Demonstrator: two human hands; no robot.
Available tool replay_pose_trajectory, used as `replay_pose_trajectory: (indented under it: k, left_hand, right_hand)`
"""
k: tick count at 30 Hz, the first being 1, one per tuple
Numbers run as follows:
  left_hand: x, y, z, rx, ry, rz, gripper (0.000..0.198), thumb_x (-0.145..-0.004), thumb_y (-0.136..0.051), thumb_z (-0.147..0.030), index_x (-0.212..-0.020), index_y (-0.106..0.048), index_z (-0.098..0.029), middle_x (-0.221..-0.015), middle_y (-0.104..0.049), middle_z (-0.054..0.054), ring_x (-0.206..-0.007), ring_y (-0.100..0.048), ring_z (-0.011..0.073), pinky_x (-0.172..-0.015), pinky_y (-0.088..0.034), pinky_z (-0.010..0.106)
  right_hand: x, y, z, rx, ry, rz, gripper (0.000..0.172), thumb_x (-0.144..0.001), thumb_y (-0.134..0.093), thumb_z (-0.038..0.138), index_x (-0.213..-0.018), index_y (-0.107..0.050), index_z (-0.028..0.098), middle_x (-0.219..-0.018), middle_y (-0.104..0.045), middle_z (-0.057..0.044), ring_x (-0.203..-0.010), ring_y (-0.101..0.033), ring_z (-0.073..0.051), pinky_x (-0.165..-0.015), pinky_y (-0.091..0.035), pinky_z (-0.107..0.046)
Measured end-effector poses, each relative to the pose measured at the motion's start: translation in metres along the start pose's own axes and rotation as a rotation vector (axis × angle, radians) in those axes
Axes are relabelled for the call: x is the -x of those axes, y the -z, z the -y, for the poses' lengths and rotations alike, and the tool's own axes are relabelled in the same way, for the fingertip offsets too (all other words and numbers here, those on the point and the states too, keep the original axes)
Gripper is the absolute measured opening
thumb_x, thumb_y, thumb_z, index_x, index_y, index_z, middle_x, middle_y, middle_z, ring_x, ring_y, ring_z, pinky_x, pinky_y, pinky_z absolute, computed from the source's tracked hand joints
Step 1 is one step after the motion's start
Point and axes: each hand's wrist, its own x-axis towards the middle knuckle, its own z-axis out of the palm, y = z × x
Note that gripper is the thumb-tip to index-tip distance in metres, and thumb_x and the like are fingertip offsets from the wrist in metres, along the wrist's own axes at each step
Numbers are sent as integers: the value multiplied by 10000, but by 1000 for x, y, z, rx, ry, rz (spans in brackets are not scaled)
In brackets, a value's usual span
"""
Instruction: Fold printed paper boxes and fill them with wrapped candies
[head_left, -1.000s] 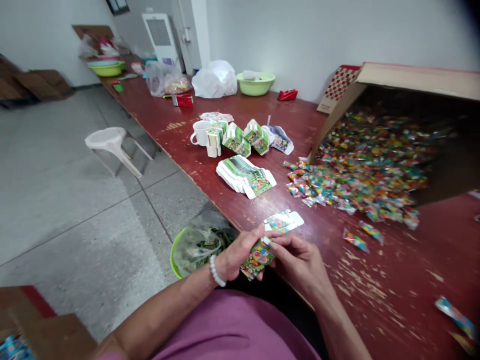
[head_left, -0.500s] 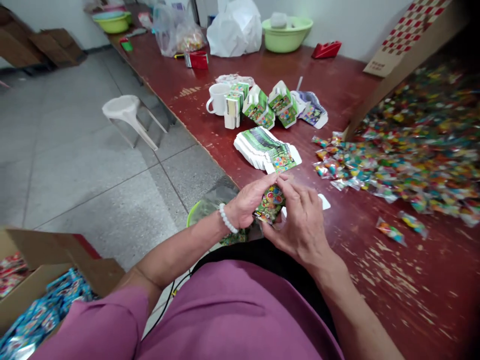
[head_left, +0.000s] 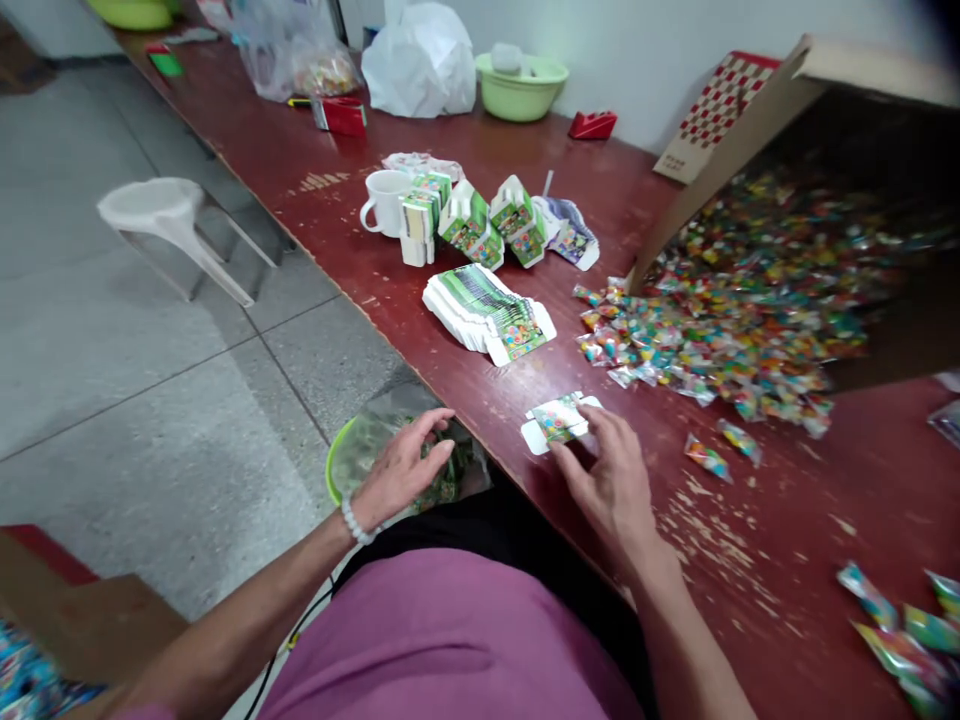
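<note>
Both hands had come apart — half a second before, they held a small box together. By then the left hand (head_left: 401, 465) was empty, its fingers loose and bent, over a green tub (head_left: 339, 460) lower than the stack of flat boxes (head_left: 480, 315). The right hand (head_left: 611, 485) was at one flat box (head_left: 556, 420) on the table (head_left: 810, 510), on the near side of the stack. Its thumb and fingers spread across that box — whether they pinched it, I couldn't tell. Sweets (head_left: 720, 320) lay right of the stack.
</note>
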Motion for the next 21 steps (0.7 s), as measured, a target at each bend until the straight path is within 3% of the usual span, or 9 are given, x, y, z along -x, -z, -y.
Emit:
replay_pose_trajectory:
  k: [2,5,8,11,14,18,21]
  left_hand:
    - [-7,-1,-8,-77,-63,-89,335,-913,-520,-299,-1222,-606,-203,-1118,-671,68,-967,-625,202,-866,-495,344]
    - [-23,-8,-27,-121,-204,-175,266,-889,-529,-212,-1127,-645,-194,-1012,-676,50,-918,-625,179,-871,-491,330]
    - [-43,-17,-41,-106,-306,-178,258,-877,-546,-189,-1112,-652,-198,-991,-681,42,-875,-625,158,-847,-499,307]
    - [-59,-26,-47,-93,-348,-151,275,-863,-550,-167,-1118,-650,-189,-990,-684,44,-857,-634,149,-815,-509,291]
    - [-69,-35,-51,-171,-397,-111,323,-837,-582,-166,-1156,-634,-178,-1028,-693,55,-889,-640,167,-849,-506,321]
    - [-69,-46,-56,-256,-444,-25,385,-858,-610,-270,-1230,-606,-168,-1049,-707,71,-956,-644,203,-909,-489,360]
    - [-67,-48,-58,-275,-407,50,407,-866,-606,-294,-1254,-605,-170,-1064,-714,78,-988,-641,225,-932,-469,371]
  right_hand:
    - [-11,1,-22,130,-120,27,527,-874,-592,476,-1259,-550,119,-1211,-601,-211,-1115,-555,-353,-942,-454,-518]
    - [-28,2,-40,315,-262,178,676,-816,-602,624,-1277,-554,132,-1260,-551,-231,-1081,-532,-402,-844,-452,-532]
    - [-39,3,-43,364,-323,299,722,-740,-616,728,-1207,-600,178,-1194,-554,-201,-1012,-541,-394,-763,-444,-483]
    - [-40,4,-44,310,-348,307,719,-639,-702,726,-1114,-610,194,-1086,-586,-157,-987,-546,-378,-732,-432,-437]
    - [-35,2,-44,158,-365,242,625,-609,-763,634,-1030,-582,209,-996,-619,-105,-931,-572,-334,-713,-438,-404]
    - [-26,-4,-43,-270,-420,93,439,-706,-732,490,-992,-542,217,-809,-619,-11,-699,-587,-205,-667,-456,-346]
    - [-22,-3,-37,-617,-512,-13,389,-701,-772,440,-938,-550,226,-783,-605,19,-673,-582,-160,-667,-472,-310]
